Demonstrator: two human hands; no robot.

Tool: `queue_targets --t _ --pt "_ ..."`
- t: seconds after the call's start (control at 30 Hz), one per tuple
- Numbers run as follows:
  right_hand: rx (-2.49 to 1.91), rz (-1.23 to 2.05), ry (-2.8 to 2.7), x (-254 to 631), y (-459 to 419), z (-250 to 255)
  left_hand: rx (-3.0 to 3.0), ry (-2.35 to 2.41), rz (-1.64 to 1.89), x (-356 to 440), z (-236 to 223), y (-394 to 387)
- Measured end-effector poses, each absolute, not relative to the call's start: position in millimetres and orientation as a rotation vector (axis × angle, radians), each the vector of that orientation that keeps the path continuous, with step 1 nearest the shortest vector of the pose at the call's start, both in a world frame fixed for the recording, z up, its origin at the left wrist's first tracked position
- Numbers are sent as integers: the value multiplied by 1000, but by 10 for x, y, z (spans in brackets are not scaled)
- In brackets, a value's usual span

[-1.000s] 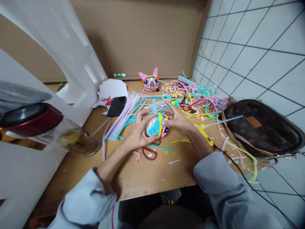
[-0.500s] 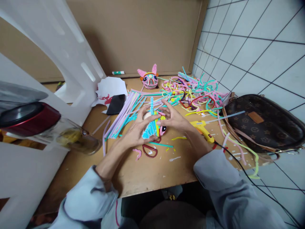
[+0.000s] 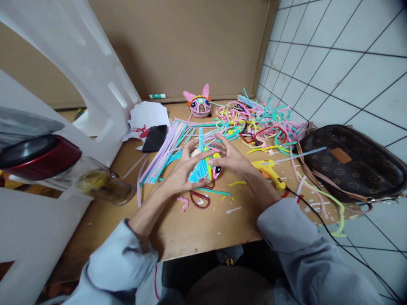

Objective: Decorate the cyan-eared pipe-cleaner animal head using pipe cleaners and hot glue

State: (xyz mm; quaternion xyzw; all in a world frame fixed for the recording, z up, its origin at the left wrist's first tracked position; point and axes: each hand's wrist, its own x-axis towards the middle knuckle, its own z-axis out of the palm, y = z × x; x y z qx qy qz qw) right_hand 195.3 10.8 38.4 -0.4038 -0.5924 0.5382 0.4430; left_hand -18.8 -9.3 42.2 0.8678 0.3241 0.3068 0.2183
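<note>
Between both hands is a pipe-cleaner animal head [image 3: 199, 170], with blue, yellow and pink bands and a black eye on its right side. My left hand [image 3: 183, 169] wraps its left side, thumb across the top. My right hand [image 3: 229, 157] grips the right side, thumb pressing near the yellow band. A blue pipe-cleaner piece sticks up from the far side of the head. Under the hands lie red-handled scissors [image 3: 200, 200], their blades hidden. A finished-looking pink-eared head [image 3: 200, 106] stands at the back of the table.
Bundled pipe cleaners [image 3: 163, 148] lie left, a tangled pile [image 3: 257, 123] back right. A yellow glue gun [image 3: 270, 171] with a black cord lies right, near a brown handbag [image 3: 352, 165]. Left are a phone [image 3: 154, 138], white paper [image 3: 149, 115] and a glass bottle [image 3: 104, 182].
Hardly anything differs. The blue upright piece leans slightly more to the left, and both hands keep their hold on the animal head.
</note>
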Motion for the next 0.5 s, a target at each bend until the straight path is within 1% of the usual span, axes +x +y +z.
queue_targets --t 0.17,0.23,0.3,0.37,0.5 --pt "-1001 1289 -1457 1928 116 380 2396 892 883 -190 392 -66" --pt "-1016 1209 -1423 1934 129 405 2386 905 919 -199 346 -39" --pt "-1060 1037 -1372 1982 113 442 2360 942 966 -209 293 -12" --pt "-1144 794 -1335 2095 28 476 2322 989 1002 -216 249 6" --pt "-1359 309 -1347 2518 -377 473 2237 1046 1068 -213 199 20"
